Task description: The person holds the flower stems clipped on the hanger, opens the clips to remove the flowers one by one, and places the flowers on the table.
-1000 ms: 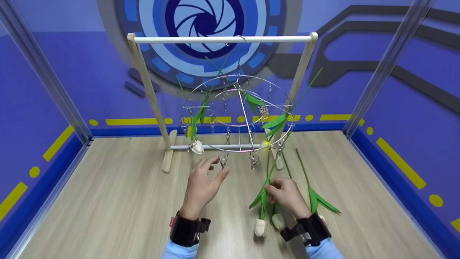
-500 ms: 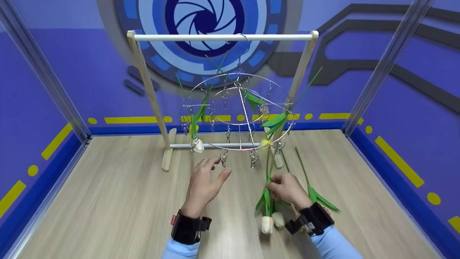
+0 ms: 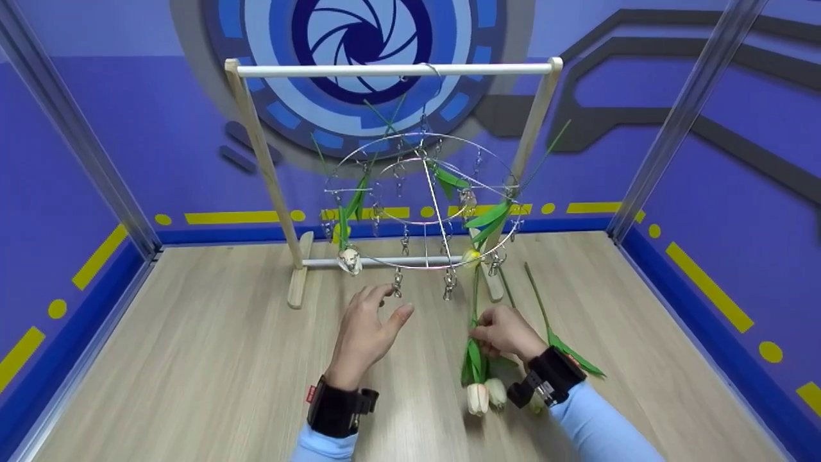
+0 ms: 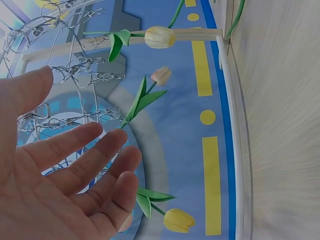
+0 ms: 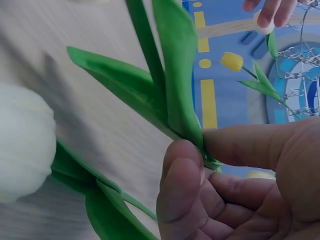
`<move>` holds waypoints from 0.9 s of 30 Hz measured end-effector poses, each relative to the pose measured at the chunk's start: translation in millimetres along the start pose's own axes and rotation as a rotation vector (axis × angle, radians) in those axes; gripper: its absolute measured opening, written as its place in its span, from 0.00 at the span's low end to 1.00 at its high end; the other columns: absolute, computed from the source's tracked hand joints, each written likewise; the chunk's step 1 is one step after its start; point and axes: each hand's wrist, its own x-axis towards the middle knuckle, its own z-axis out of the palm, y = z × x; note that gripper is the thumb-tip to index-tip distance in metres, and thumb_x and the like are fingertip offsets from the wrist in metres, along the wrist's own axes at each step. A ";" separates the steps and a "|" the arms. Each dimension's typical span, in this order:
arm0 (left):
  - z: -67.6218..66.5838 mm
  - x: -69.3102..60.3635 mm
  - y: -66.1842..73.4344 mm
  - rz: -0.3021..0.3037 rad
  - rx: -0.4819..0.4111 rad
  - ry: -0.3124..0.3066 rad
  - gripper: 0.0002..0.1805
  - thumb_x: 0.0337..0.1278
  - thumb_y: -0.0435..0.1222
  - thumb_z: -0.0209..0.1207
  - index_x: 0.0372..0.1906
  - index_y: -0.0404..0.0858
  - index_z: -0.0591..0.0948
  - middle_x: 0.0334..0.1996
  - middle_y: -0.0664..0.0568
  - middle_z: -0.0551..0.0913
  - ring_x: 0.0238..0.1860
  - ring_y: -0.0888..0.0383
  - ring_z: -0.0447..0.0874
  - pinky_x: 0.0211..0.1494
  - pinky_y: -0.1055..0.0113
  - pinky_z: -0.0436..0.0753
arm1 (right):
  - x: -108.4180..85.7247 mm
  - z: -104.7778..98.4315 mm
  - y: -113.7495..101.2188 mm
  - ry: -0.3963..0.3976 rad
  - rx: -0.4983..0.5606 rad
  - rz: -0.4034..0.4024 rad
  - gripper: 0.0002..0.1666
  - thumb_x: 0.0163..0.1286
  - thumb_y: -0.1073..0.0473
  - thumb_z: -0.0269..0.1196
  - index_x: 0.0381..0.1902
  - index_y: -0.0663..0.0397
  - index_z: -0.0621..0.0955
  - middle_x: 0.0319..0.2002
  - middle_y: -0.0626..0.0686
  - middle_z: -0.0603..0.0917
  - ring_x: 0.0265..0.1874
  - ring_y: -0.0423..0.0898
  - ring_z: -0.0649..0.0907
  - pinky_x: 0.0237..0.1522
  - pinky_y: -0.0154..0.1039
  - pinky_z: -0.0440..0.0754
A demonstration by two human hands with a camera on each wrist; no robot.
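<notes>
My right hand point(image 3: 510, 330) pinches an artificial tulip point(image 3: 478, 398) by its green stem, just above the leaves. Its cream bloom hangs downward over the table; in the right wrist view, thumb and fingertips meet at the base of the leaves point(image 5: 175, 100). My left hand point(image 3: 365, 327) has its thumb and fingers spread apart, close to a metal clip point(image 3: 397, 282) on the front of the round wire hanger point(image 3: 426, 266); whether a fingertip touches it I cannot tell. Several tulips hang from the hanger, among them a white one point(image 3: 350, 260) and a yellow one point(image 4: 179, 220).
A wooden stand with a white top bar point(image 3: 385, 70) carries the hanger. More tulips lie on the table, one white bloom point(image 3: 496, 393) beside the held one and a green stem point(image 3: 536, 292) farther right. Another clip point(image 3: 449, 284) dangles at the hanger's front.
My right hand has shifted slightly, and the held tulip's bloom has swung a little to the right, beside the lying white bloom. The left hand has stayed near the front clip.
</notes>
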 end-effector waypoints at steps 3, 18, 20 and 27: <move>0.3 0.0 0.0 -0.002 0.007 -0.006 0.26 0.67 0.47 0.66 0.58 0.31 0.82 0.54 0.40 0.84 0.55 0.42 0.81 0.58 0.45 0.79 | 3.2 0.7 -0.2 -0.005 -0.024 0.002 0.13 0.71 0.66 0.66 0.24 0.59 0.80 0.19 0.52 0.81 0.17 0.43 0.79 0.23 0.35 0.79; 1.4 0.0 0.3 0.024 0.027 -0.007 0.27 0.67 0.47 0.66 0.58 0.30 0.82 0.54 0.38 0.84 0.55 0.41 0.81 0.58 0.45 0.79 | 18.4 14.1 -7.0 -0.002 -0.107 0.038 0.12 0.64 0.68 0.70 0.20 0.62 0.84 0.14 0.53 0.81 0.12 0.41 0.77 0.17 0.32 0.77; 1.5 -0.3 -0.2 0.027 0.032 -0.007 0.27 0.67 0.48 0.66 0.58 0.30 0.82 0.54 0.38 0.84 0.55 0.41 0.81 0.58 0.45 0.79 | 19.3 17.2 -6.7 -0.006 -0.129 0.034 0.13 0.63 0.69 0.70 0.19 0.62 0.83 0.13 0.53 0.81 0.11 0.41 0.77 0.16 0.31 0.76; 0.9 -0.9 -1.9 0.025 0.036 -0.022 0.27 0.68 0.48 0.65 0.58 0.29 0.82 0.54 0.38 0.83 0.55 0.41 0.81 0.58 0.45 0.79 | 23.2 25.4 -7.3 -0.034 -0.243 0.061 0.16 0.62 0.68 0.70 0.15 0.57 0.79 0.11 0.49 0.79 0.10 0.40 0.76 0.15 0.30 0.73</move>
